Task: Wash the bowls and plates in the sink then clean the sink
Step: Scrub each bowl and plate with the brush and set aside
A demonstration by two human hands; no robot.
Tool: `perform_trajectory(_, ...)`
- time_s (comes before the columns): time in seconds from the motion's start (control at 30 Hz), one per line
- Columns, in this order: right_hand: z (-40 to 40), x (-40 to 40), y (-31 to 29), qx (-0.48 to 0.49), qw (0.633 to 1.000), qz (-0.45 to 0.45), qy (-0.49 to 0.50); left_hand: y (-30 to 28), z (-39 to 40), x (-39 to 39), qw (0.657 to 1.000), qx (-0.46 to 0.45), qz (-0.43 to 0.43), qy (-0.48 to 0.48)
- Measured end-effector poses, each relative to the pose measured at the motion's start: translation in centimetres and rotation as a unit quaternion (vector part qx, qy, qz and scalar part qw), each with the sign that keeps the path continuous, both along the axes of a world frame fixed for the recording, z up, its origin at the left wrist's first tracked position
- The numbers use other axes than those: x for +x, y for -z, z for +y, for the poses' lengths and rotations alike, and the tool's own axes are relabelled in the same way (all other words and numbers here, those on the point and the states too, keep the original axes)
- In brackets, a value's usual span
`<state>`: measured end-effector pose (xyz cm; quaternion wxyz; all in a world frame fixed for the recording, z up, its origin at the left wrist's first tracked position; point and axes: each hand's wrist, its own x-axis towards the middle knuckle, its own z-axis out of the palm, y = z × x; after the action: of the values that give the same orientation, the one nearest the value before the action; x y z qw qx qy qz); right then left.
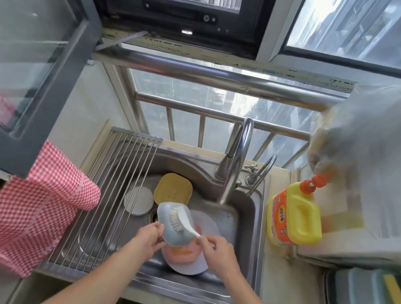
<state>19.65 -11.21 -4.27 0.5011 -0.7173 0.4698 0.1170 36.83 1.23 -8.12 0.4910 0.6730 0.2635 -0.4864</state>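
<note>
Centre frame: our left hand (147, 236) grips grey bowl (174, 223) tilted over sink (250, 213), exposing inside; right hand (217, 251) grips brush (181, 219), scrubbing.

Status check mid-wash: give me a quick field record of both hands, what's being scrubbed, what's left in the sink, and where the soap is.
left hand: grips the grey-blue rounded plastic bowl, tilted above the sink
right hand: holds the white dish brush, bristles inside the bowl
steel sink: white round plate carrying a pink dish, yellow rounded dish, small white round dish
tap: no visible stream
yellow detergent bottle: counter right of the sink, upright
</note>
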Motion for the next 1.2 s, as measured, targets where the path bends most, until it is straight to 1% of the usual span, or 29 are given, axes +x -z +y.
perform_trajectory(0.1,-0.8,-0.4,0.3,-0.044,0.997,0.047,0.031,-0.3,-0.2,-0.3,0.997,0.005,-0.042,0.068)
perform_trajectory(0.2,-0.4,-0.2,-0.1,-0.055,0.998,0.004,0.013,-1.0,-0.7,-0.5,0.987,-0.010,-0.088,0.132)
perform_trajectory(0.3,0.3,0.2,-0.8,-0.075,0.996,-0.033,-0.034,-1.5,-0.7,-0.3,0.974,-0.014,-0.123,0.190)
perform_trajectory(0.33,0.3,0.4,-0.8,-0.087,0.995,-0.029,-0.044,-1.6,-0.6,-0.3,0.969,-0.025,-0.127,0.210)
perform_trajectory(0.4,0.0,1.0,-0.8,-0.101,0.995,-0.010,-0.025,-1.8,-0.3,-0.5,0.962,-0.049,-0.120,0.241)
perform_trajectory(0.43,-0.2,1.4,-0.7,-0.107,0.994,0.004,-0.014,-1.8,-0.2,-0.6,0.961,-0.064,-0.110,0.245)
perform_trajectory(0.5,-0.4,1.8,-0.6,-0.115,0.993,0.024,-0.030,-1.7,-0.2,-1.0,0.966,-0.085,-0.097,0.226)
perform_trajectory(0.57,-0.5,2.0,-0.4,-0.103,0.993,0.015,-0.052,-1.5,-0.3,-0.9,0.973,-0.076,-0.100,0.194)
perform_trajectory(0.6,-0.6,2.0,-0.4,-0.090,0.994,0.005,-0.058,-1.3,-0.2,-0.7,0.973,-0.067,-0.104,0.196)
perform_trajectory(0.67,-1.3,1.8,-0.4,-0.056,0.997,0.004,-0.062,-0.8,0.5,-0.1,0.956,-0.050,-0.129,0.258)
perform_trajectory(0.77,-2.9,1.4,-0.1,-0.028,0.998,0.033,-0.033,-0.1,1.8,1.0,0.899,-0.033,-0.198,0.390)
perform_trajectory(0.8,-3.2,1.4,-0.1,-0.026,0.999,0.036,-0.025,-0.1,2.1,1.2,0.882,-0.031,-0.212,0.420)
perform_trajectory(0.87,-3.3,1.5,-0.1,-0.003,1.000,0.013,-0.026,0.2,2.5,1.8,0.861,-0.029,-0.228,0.454)
perform_trajectory(0.93,-3.1,1.7,-0.5,0.009,0.999,0.003,-0.038,0.8,3.0,2.4,0.849,-0.035,-0.239,0.470)
perform_trajectory(1.0,-3.5,1.7,-0.3,-0.010,0.999,0.027,-0.027,1.0,3.4,2.6,0.846,-0.045,-0.241,0.473)
perform_trajectory(1.07,-3.7,1.7,-0.1,-0.026,0.998,0.045,-0.018,0.6,3.4,2.5,0.856,-0.051,-0.235,0.458)
perform_trajectory(1.13,-3.5,2.0,-0.5,-0.001,0.999,0.018,-0.028,0.4,3.3,2.4,0.867,-0.050,-0.224,0.441)
perform_trajectory(1.2,-3.3,2.3,-0.8,0.014,0.999,0.007,-0.045,0.3,3.3,2.5,0.866,-0.047,-0.222,0.445)
